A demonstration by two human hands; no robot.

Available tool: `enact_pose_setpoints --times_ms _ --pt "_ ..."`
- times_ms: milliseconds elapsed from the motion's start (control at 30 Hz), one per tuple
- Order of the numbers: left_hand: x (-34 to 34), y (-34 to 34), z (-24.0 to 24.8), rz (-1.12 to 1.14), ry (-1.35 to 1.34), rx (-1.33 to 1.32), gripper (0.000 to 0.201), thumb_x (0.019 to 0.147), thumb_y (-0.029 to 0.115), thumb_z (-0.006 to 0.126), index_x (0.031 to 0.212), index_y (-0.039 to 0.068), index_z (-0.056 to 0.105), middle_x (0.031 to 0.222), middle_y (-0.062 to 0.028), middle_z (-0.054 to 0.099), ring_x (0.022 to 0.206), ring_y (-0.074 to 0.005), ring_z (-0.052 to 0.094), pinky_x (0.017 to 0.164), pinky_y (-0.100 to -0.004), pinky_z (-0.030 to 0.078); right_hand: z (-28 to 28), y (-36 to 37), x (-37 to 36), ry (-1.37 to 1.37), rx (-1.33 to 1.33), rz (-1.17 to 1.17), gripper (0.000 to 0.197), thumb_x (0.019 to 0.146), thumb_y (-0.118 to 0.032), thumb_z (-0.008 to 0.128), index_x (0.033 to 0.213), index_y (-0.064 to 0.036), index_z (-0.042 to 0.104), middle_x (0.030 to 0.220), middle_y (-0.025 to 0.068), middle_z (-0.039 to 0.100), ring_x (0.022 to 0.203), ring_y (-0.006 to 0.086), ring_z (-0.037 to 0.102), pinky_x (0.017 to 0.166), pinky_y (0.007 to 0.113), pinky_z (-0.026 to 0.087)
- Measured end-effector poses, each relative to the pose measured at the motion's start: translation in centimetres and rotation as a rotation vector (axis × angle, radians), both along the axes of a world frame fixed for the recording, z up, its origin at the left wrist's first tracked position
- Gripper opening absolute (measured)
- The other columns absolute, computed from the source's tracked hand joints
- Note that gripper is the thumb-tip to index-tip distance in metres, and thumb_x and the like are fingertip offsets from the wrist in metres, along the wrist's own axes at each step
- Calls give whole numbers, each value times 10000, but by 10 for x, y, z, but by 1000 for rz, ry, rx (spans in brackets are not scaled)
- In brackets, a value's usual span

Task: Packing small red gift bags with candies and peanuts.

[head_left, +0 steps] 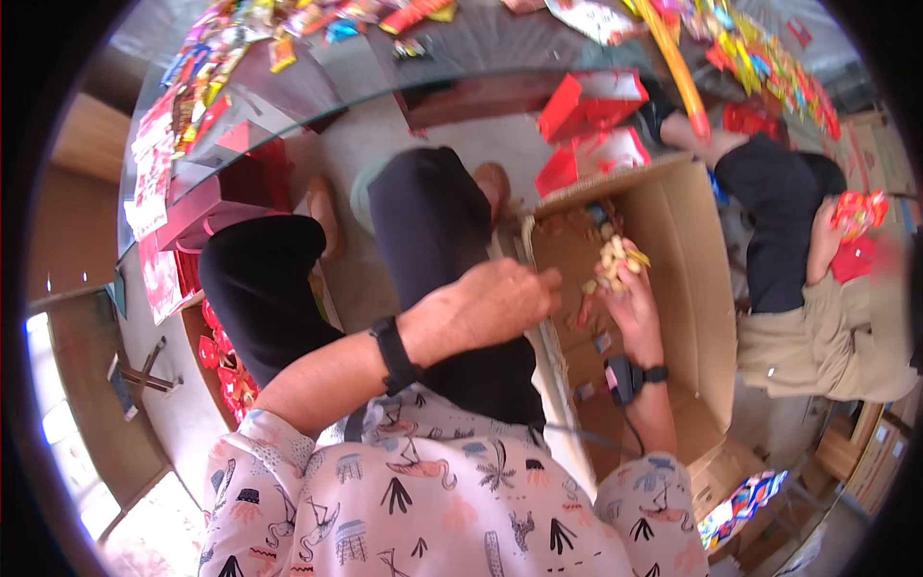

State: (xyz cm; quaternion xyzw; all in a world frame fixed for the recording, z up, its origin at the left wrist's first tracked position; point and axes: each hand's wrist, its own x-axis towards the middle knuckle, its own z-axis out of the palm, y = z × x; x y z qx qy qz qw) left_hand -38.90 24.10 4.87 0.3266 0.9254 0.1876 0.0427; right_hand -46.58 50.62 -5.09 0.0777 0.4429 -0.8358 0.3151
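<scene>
Inside the open cardboard box (710,288) on my right, my right hand (636,306) is closed round a cluster of small pale yellow pieces (620,260) that look like peanuts in their shells. A few loose small wrapped sweets (603,342) and bits lie on the box floor below it. My left hand (486,303) reaches across my lap, close to the box's left edge. Its fingers are curled together and slightly blurred; whether anything small sits between them is hidden.
Piles of colourful wrapped sweets (207,91) cover the glass table ahead. Red open cartons (591,106) stand beyond the box, and a pink box (216,204) is at the left. Red packets (231,380) fill a carton beside my leg. Another person's hand (825,240) holds a red packet at right.
</scene>
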Motion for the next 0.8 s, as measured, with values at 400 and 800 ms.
enact_pose_setpoints --times_ms 400,800 --pt "7 -2 -4 43 28 -16 35 757 65 607 759 85 636 853 -63 594 771 -228 683 616 -331 562 133 -160 -140 159 -266 233 337 933 -129 629 1257 -124 538 1102 58 579 964 179 573 766 297 519" --pt "10 -7 -3 72 37 30 48 766 91 604 754 90 650 857 -53 608 758 -229 687 606 -341 559 171 -279 -199 401 -118 142 592 950 -350 606 1452 -126 388 1487 141 314 1349 353 371 1052 676 338"
